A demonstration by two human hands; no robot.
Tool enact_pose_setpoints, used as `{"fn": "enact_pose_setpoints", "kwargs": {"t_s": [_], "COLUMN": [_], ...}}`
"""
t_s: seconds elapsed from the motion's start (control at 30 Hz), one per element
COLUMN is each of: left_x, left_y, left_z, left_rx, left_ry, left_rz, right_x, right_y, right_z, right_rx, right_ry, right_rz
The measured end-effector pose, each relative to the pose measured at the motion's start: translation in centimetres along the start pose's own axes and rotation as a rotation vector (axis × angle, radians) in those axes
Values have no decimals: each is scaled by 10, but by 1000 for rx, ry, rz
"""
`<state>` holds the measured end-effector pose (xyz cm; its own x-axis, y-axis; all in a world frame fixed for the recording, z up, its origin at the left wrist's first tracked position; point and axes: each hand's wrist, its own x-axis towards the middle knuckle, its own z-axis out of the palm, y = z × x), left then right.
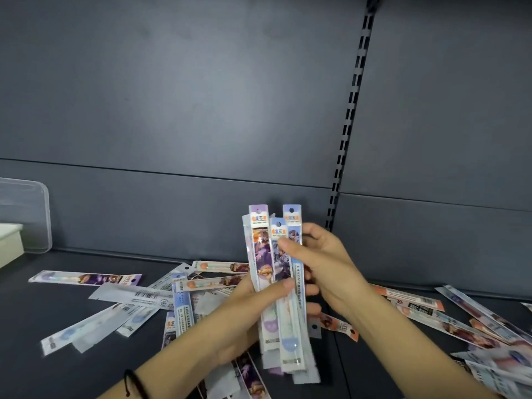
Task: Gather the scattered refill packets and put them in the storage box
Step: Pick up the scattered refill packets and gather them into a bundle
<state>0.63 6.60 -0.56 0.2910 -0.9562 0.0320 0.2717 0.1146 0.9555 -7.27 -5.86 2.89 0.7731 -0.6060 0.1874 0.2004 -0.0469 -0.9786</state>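
A bundle of several long, narrow refill packets point(266, 254) stands upright above the shelf, held by both hands. My left hand point(244, 309) grips the bundle's lower half, thumb across its front. My right hand point(319, 260) holds the upper right side, thumb pressed on the front and fingers curled behind. Many more packets lie scattered flat on the dark shelf point(57, 370): a heap at the left and centre point(161, 300) and another spread at the right point(460, 326). A clear plastic storage box point(31, 217) stands at the far left edge, only partly in view.
A dark back panel point(201, 110) rises behind the shelf, with a slotted upright point(348, 125) right of centre. A pale block point(8, 240) sits in front of the clear box at the left edge. A black band circles my left wrist point(131, 383).
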Motion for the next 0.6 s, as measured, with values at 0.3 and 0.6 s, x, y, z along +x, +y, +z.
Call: {"fn": "enact_pose_setpoints", "kwargs": {"t_s": [0.3,0.6], "left_x": [7,2], "left_y": [5,43], "left_z": [-15,-93], "left_rx": [-40,-166], "left_ry": [154,290], "left_rz": [43,355], "right_x": [5,13], "right_y": [1,37], "right_z": [-5,-20], "right_rx": [-51,-800], "right_ry": [34,-94], "right_rz": [-55,-138]}}
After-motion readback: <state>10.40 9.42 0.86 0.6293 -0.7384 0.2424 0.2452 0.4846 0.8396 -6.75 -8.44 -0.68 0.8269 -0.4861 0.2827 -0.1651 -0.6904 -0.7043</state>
